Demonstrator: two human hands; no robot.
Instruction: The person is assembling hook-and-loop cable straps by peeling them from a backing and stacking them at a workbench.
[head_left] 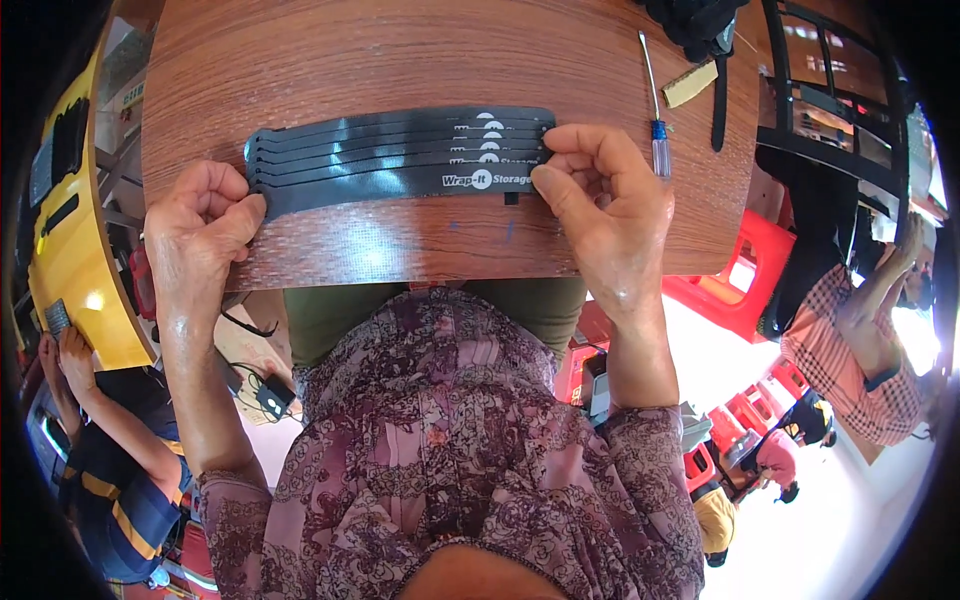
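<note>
Several black storage straps [350, 172] with white print lie overlapped in a stepped fan, stretched left to right over the wooden table near its front edge. My left hand [205, 215] is closed in a pinch on their left end, thumb against the curled fingers. At the right end, the thumb and forefinger of my right hand [618, 200] grip the straps' edges. A small black tab [512, 198] sticks out below the lowest strap, close to my right thumb. Light glares off the straps' left half.
On the wooden table [300, 50], a screwdriver [660, 150] with a clear blue handle lies right of my right hand. Beyond it are a tan block [690, 84] and a black bundle [700, 25]. A red stool [740, 270] stands at right. Co-workers sit at both sides, one at a yellow table [90, 270].
</note>
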